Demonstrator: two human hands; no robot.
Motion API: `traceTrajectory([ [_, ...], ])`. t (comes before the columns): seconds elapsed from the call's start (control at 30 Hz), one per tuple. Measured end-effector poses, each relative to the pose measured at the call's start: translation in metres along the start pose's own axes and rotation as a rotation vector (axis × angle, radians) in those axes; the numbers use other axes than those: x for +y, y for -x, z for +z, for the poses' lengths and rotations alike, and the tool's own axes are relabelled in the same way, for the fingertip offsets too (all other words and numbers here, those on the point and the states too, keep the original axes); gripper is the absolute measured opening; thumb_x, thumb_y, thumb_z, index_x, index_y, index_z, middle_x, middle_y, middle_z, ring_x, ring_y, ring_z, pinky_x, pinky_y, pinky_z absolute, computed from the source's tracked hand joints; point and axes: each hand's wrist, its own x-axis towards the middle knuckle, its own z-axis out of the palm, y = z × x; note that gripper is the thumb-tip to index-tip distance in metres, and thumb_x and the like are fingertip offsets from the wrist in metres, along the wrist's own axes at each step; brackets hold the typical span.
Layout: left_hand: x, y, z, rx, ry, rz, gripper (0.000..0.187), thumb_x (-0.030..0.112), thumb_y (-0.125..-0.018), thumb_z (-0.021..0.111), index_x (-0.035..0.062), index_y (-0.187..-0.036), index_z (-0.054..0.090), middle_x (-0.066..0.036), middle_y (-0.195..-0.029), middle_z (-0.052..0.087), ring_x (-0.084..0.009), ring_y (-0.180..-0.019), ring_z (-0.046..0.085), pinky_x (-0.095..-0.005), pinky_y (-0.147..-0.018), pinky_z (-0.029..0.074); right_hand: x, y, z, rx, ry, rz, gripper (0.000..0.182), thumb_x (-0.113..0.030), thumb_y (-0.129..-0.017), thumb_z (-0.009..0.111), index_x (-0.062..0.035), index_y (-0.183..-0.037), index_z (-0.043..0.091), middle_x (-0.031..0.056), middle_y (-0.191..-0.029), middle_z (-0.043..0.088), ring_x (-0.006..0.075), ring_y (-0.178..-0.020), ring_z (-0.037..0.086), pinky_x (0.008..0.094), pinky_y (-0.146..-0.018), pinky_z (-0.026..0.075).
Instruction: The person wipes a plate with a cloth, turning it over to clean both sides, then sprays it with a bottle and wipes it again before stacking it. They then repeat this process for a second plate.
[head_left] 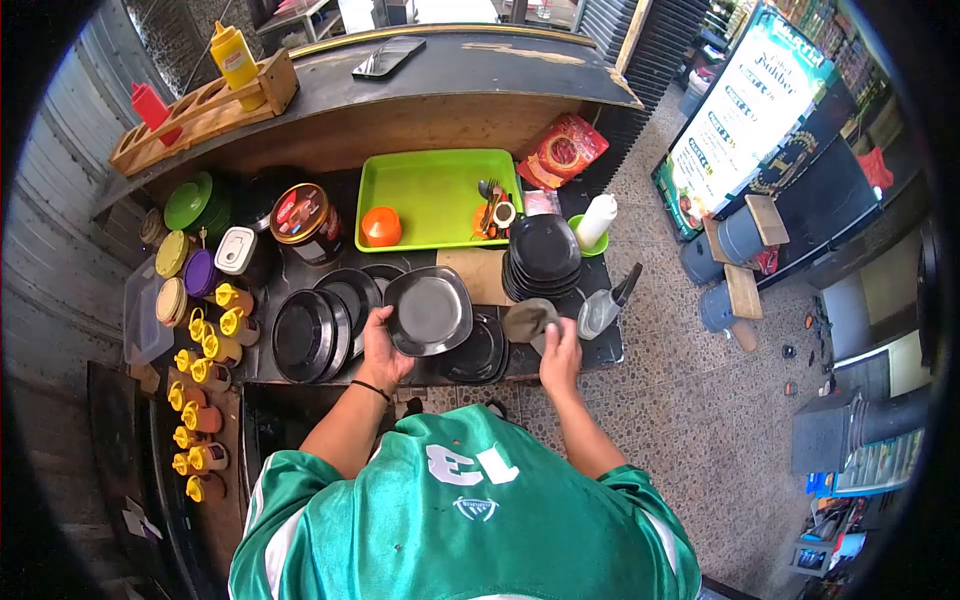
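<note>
My left hand (386, 352) grips a black square plate (430, 310) by its near left edge, tilted over the counter. In my right hand (561, 356) is a bunched grey-brown cloth (532, 320), held to the right of the plate and apart from it. A stack of black square plates (545, 248) stands just behind the cloth. Below the held plate lie more black plates (478, 350), partly hidden. To the left, round-edged black plates (303, 335) overlap one another on the dark counter.
A green tray (430, 195) holds an orange bowl (381, 227) and cutlery (490, 208). Yellow-capped sauce bottles (208, 420) line the left. A white squeeze bottle (598, 220) and a clear bottle with a black nozzle (600, 312) stand near the counter's right edge.
</note>
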Motion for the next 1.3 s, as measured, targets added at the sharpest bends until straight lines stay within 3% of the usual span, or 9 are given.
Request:
traceTrajectory([
  [0.1,-0.004,0.021,0.028,-0.212,0.068,-0.116,0.066,0.040,-0.094,0.058,0.0001,-0.147,0.059,-0.022,-0.149,0.064,-0.0427,-0.134,0.063,-0.0604,-0.122,0.044,-0.005,-0.007,-0.015,-0.344,0.153,-0.325,0.031,-0.029,-0.106,0.066,-0.0042,-0.125,0.066,0.0231,-0.109,0.073,0.0473,-0.106,0.068,0.0534,-0.093,0.052],
  [0.2,-0.009,0.016,0.024,-0.233,0.148,-0.139,0.079,0.049,-0.097,0.051,0.0050,-0.161,0.046,-0.023,-0.166,0.046,-0.0535,-0.150,0.045,-0.0911,-0.114,0.025,-0.051,-0.017,-0.042,0.100,0.234,-0.411,0.040,-0.017,-0.088,0.084,-0.0089,-0.125,0.069,0.0161,-0.124,0.068,0.0386,-0.120,0.056,0.0511,-0.110,0.042],
  [0.3,-0.012,0.043,0.060,-0.314,0.068,-0.179,0.082,0.060,-0.100,0.050,0.0050,-0.160,0.047,-0.022,-0.163,0.051,-0.0467,-0.147,0.051,-0.0714,-0.123,0.037,-0.050,-0.058,-0.050,0.426,0.246,-0.395,0.058,-0.018,-0.085,0.088,-0.0085,-0.137,0.062,0.0163,-0.129,0.064,0.0406,-0.128,0.051,0.0546,-0.115,0.036],
  [0.4,-0.018,0.052,0.076,-0.406,0.061,-0.243,0.099,0.081,-0.098,0.043,0.0099,-0.166,0.038,-0.021,-0.170,0.041,-0.0509,-0.152,0.043,-0.0869,-0.116,0.028,-0.017,-0.098,-0.052,0.569,0.232,-0.262,0.066,-0.017,-0.088,0.088,-0.0067,-0.144,0.054,0.0131,-0.123,0.067,0.0322,-0.123,0.059,0.0490,-0.110,0.046],
  [0.47,-0.020,0.050,0.083,-0.386,0.078,-0.254,0.106,0.091,-0.095,0.036,0.0147,-0.169,0.036,-0.019,-0.173,0.037,-0.0510,-0.155,0.039,-0.0929,-0.112,0.022,0.011,-0.118,-0.048,0.102,-0.346,0.025,0.054,-0.019,-0.096,0.084,-0.0044,-0.141,0.057,0.0094,-0.119,0.070,0.0221,-0.115,0.067,0.0385,-0.099,0.055],
  [0.57,-0.021,0.051,0.086,-0.390,0.031,-0.244,0.104,0.090,-0.096,0.034,0.0145,-0.167,0.039,-0.020,-0.171,0.040,-0.0495,-0.154,0.040,-0.0869,-0.116,0.028,0.006,-0.119,-0.038,0.177,-0.514,0.037,0.038,-0.019,-0.102,0.078,-0.0028,-0.133,0.062,0.0064,-0.115,0.071,0.0127,-0.104,0.069,0.0289,-0.089,0.058],
  [0.7,-0.018,0.053,0.089,-0.409,0.031,-0.215,0.100,0.088,-0.099,0.033,0.0127,-0.165,0.045,-0.020,-0.168,0.045,-0.0473,-0.151,0.046,-0.0767,-0.119,0.036,-0.065,-0.087,-0.065,-0.060,-0.087,-0.408,0.021,-0.019,-0.099,0.075,0.0005,-0.106,0.071,0.0173,-0.111,0.072,0.0370,-0.103,0.071,0.0440,-0.094,0.054],
  [0.83,-0.019,0.045,0.084,-0.374,0.000,-0.162,0.101,0.089,-0.097,0.035,0.0145,-0.166,0.041,-0.020,-0.167,0.045,-0.0482,-0.150,0.048,-0.0825,-0.115,0.037,-0.093,-0.047,-0.061,-0.651,-0.286,-0.248,0.025,-0.022,-0.096,0.077,0.0007,-0.107,0.074,0.0176,-0.106,0.076,0.0311,-0.098,0.074,0.0408,-0.091,0.056],
  [1.3,-0.027,0.040,0.070,-0.280,-0.024,-0.129,0.092,0.081,-0.102,0.037,0.0086,-0.157,0.054,-0.018,-0.157,0.058,-0.0384,-0.144,0.057,-0.0588,-0.123,0.042,-0.120,0.018,-0.034,-0.877,-0.137,-0.281,0.039,-0.029,-0.094,0.079,0.0054,-0.113,0.076,0.0273,-0.108,0.077,0.0449,-0.100,0.076,0.0453,-0.089,0.059],
])
